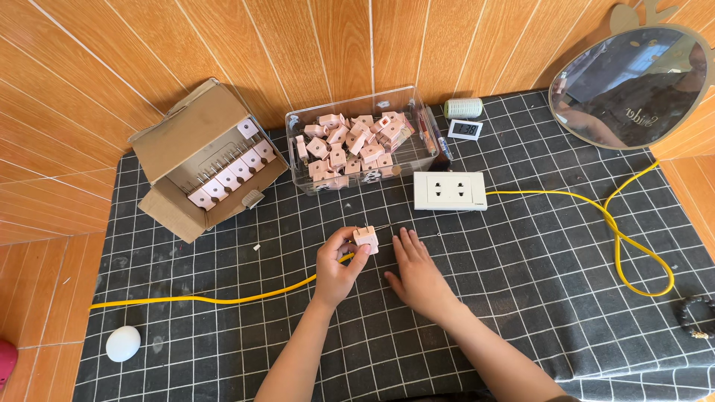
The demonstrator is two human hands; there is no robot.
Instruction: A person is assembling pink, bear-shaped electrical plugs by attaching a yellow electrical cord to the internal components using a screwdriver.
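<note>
Resting flat on the grid cloth [521, 298], the right hand [418, 277] lies w/ fingers spread, holding nothing. Just beside it, the left hand [339, 269] has its fingers closed round a small pink plug [366, 238], lifted slightly off the counter. A yellow cable [223, 299] runs under the left hand. Further back: white socket block [449, 190], clear tub [357, 119] full of pink plugs, cardboard box [194, 160] at left w/ plugs in a row. Round mirror [633, 85] far right.

light: bright, even daylight | shadows: soft, faint | focus: sharp | edges: slight wide-angle bend
</note>
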